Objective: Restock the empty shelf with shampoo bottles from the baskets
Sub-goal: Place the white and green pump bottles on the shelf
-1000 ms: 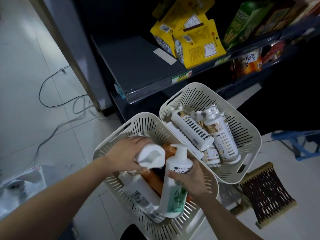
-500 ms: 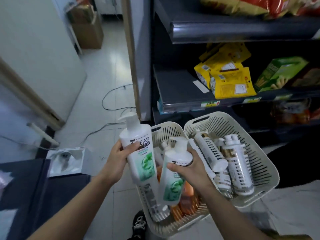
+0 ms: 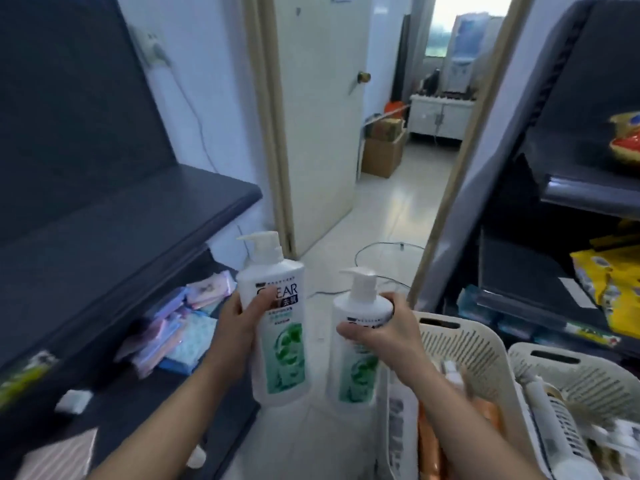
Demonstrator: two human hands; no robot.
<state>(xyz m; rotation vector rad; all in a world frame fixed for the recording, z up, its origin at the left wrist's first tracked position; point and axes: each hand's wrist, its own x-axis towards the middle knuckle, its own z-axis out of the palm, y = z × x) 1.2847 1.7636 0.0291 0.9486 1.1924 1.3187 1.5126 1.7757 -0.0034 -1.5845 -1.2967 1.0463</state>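
My left hand grips a white pump shampoo bottle with a green label, held upright in mid-air. My right hand grips a second, matching shampoo bottle just to its right. Both bottles hang over the floor between two shelf units. A dark bare shelf board runs along the left. At the lower right stand two cream slotted baskets, the nearer basket and the farther basket, each holding several more bottles.
Under the dark shelf lie folded pastel packs. The right shelf unit carries yellow snack bags. Ahead, an open door leads to a room with cardboard boxes. A cable lies on the tiled floor.
Both hands lifted a shampoo bottle each out of the nearer basket. My view swung left, from the baskets and right shelf toward the dark shelf on the left.
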